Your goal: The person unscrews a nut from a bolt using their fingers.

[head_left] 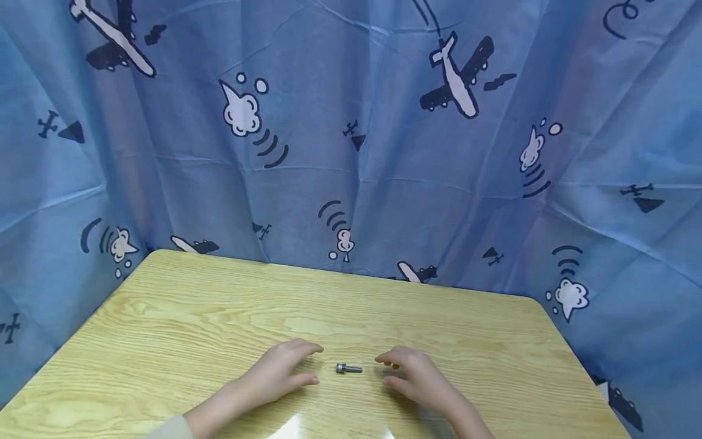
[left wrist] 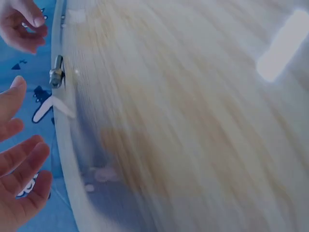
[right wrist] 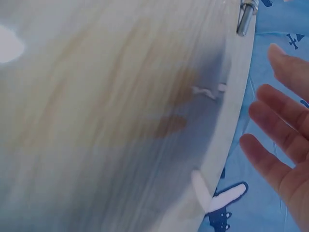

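Observation:
A small metal bolt (head_left: 349, 368) lies flat on the wooden table, its thick head to the left and its shank to the right. To its left is my left hand (head_left: 282, 371), thumb and fingers apart and holding nothing. On the bolt's other side my right hand (head_left: 414, 375) has its fingers loosely bent, also with nothing in them. Neither hand touches the bolt. The left wrist view shows the bolt (left wrist: 57, 72) beyond the spread left fingers. In the right wrist view the bolt (right wrist: 247, 18) is near the top edge, past the right fingertips.
The light wood-grain table (head_left: 208, 305) has rounded far corners. Behind it and along both sides hangs a blue curtain (head_left: 307, 122) printed with airplanes and clouds. Bright light reflects off the tabletop near the front edge.

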Demonstrator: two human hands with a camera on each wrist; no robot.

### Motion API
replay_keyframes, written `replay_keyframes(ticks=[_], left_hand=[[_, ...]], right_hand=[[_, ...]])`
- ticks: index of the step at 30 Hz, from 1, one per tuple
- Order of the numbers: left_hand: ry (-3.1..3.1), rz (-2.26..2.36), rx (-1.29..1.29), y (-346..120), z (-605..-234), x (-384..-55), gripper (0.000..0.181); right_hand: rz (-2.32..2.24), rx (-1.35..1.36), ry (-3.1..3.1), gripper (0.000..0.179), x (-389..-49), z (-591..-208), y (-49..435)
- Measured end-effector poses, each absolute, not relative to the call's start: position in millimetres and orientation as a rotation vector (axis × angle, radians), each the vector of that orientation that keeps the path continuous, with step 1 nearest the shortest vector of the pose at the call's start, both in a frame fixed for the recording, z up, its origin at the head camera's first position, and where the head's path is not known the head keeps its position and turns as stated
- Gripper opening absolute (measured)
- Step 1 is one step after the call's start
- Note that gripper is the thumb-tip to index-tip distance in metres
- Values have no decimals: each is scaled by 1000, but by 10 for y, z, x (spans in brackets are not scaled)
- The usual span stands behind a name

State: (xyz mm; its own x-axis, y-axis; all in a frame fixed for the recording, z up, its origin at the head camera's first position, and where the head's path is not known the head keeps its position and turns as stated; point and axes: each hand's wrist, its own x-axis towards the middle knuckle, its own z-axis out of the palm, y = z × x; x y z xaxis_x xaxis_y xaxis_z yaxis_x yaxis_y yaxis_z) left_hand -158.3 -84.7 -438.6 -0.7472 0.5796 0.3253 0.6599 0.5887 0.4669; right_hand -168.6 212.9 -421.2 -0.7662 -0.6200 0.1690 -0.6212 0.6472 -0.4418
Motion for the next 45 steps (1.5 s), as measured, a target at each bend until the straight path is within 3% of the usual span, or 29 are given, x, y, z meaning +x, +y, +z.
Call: replay_keyframes(ticks=[19,32,45], left_hand=[[-2808,-930,-1042,-446,-4470,-1805,36],[-2795,-971,-993,-281,-4539,-1841,10],[-2772,-1147,-981,-278,-4487,-1827,10]], right_hand=[[683,1147,-2967,21,-1953,-4300,1740],[712,1170,-2943,7,-1964,-4335,1613],[695,1139,-2945,7,-1918,-4293,1583]])
